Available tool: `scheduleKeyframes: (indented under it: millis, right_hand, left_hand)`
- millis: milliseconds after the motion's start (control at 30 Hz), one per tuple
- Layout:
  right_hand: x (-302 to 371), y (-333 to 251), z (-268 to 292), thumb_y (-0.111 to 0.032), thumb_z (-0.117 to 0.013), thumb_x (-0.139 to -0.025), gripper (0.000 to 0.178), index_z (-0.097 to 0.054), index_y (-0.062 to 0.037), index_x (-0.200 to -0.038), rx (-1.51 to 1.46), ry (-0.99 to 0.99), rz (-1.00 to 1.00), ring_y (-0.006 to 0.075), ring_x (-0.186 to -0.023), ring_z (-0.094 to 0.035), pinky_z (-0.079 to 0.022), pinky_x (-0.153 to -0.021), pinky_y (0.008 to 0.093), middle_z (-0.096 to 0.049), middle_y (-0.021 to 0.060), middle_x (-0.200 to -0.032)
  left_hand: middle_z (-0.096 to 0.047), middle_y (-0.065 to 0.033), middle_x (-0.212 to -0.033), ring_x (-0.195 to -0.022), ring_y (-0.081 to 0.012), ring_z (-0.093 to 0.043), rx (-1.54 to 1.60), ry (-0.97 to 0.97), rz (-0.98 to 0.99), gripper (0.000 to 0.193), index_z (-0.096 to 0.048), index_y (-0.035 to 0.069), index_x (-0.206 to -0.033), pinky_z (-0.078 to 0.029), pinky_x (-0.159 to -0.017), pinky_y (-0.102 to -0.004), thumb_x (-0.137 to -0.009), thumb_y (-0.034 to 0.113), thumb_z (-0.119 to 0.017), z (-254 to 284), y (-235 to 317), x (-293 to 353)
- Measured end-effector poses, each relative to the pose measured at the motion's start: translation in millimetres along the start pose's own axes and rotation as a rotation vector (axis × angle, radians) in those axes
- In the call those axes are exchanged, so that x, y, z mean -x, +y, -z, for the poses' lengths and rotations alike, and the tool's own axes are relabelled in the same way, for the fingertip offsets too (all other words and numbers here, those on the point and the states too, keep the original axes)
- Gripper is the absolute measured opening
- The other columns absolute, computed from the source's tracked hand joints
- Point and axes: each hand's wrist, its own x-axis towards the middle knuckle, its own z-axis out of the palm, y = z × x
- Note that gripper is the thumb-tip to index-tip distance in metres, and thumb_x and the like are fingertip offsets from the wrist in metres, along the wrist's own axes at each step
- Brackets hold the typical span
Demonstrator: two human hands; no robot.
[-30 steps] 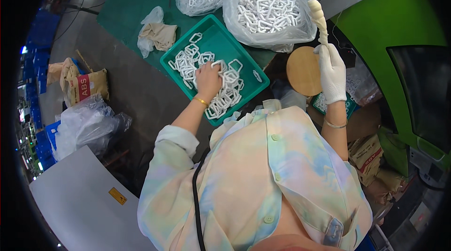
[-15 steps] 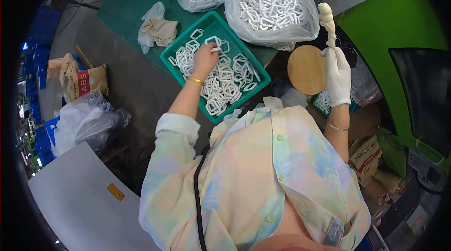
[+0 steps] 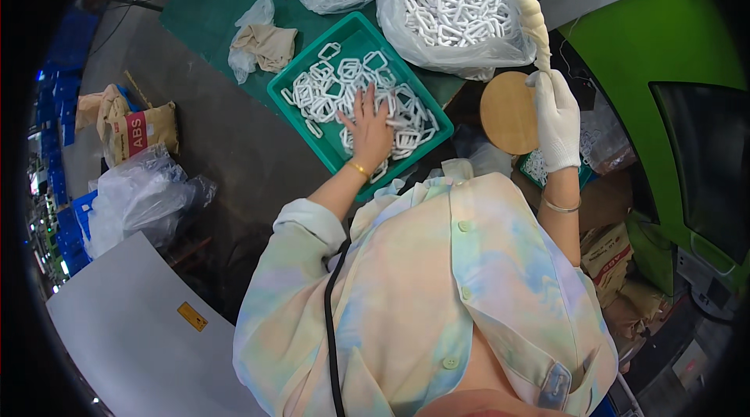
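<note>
Left hand (image 3: 369,130), bare, lies flat with fingers spread on the white plastic buckles (image 3: 344,93) heaped in the green tray (image 3: 434,114), centre-upper frame; its grip is open, closed around nothing. Right hand (image 3: 556,119), in a white glove, is raised at upper right, its grip closed around the lower end of a pale wrapped stick (image 3: 536,23) held upright. A round wooden disc (image 3: 506,112) sits just left of that hand. Two clear bags of buckles (image 3: 457,7) rest on the green tabletop (image 3: 211,3) beyond the tray, crumpled cloth (image 3: 262,44) to its left.
</note>
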Motion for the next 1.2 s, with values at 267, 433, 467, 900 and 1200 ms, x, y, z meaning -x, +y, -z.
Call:
scheduleKeyframes:
  millis: [267, 433, 467, 900, 1200]
  right_hand:
    - [0.3, -5.1, 7.7, -0.022, -0.051, -0.102, 0.025, -0.061, 0.0001, -0.098, 0.033, 0.021, -0.034, 0.0148, -0.073, -0.052, -0.045, -0.072, 0.03, -0.057, 0.0129, -0.079]
    - [1.6, 8.5, 14.4, -0.022, -0.051, -0.102, 0.024, -0.062, -0.0005, -0.098, 0.037, 0.04, -0.078, 0.016, -0.073, -0.054, -0.046, -0.072, 0.0305, -0.059, 0.013, -0.08]
    - [1.5, 10.6, 12.5, -0.022, -0.051, -0.103, 0.024, -0.063, -0.0021, -0.098, 0.03, 0.029, -0.068, 0.0098, -0.068, -0.046, -0.039, -0.065, 0.0265, -0.052, 0.0039, -0.075]
    - [18.1, -9.1, -16.4, -0.027, -0.054, -0.1, 0.021, -0.06, -0.0076, -0.101, 0.106, -0.14, 0.016, 0.04, -0.077, -0.062, -0.047, -0.067, 0.0456, -0.063, 0.0195, -0.081]
    - [16.8, -4.7, -8.1, -0.027, -0.054, -0.1, 0.021, -0.062, -0.0076, -0.104, 0.065, -0.145, -0.051, 0.0396, -0.08, -0.064, -0.048, -0.069, 0.0436, -0.065, 0.0199, -0.084]
  left_hand:
    - [-0.042, -0.0083, -0.148, -0.143, -0.0382, -0.027, 0.001, 0.177, 0.133, 0.028, -0.065, 0.014, -0.107, -0.008, -0.107, -0.0762, -0.079, 0.012, -0.064, -6.8, -0.2, -63.1]
    - [-0.058, -0.0099, -0.12, -0.12, -0.0319, -0.051, 0.048, 0.187, 0.1, 0.021, -0.066, 0.01, -0.103, -0.031, -0.101, -0.0637, -0.082, 0.009, -0.064, 35.4, -14.6, -83.1]
    - [-0.059, -0.0124, -0.114, -0.112, -0.0336, -0.055, 0.295, 0.166, 0.103, 0.02, -0.066, 0.008, -0.102, -0.038, -0.095, -0.0568, -0.083, 0.009, -0.064, 37.3, -23.8, -92.0]
    - [-0.067, -0.0177, -0.112, -0.107, -0.0374, -0.062, -0.316, -0.442, -0.094, 0.024, -0.073, 0.007, -0.101, -0.051, -0.093, -0.0448, -0.082, 0.016, -0.06, -0.9, -37.8, -168.3]
    - [-0.07, -0.0186, -0.095, -0.087, -0.0339, -0.067, 0.421, -0.045, 0.028, 0.021, -0.065, 0.003, -0.102, -0.052, -0.077, -0.0385, -0.081, 0.005, -0.061, 49.5, -63.9, -156.2]
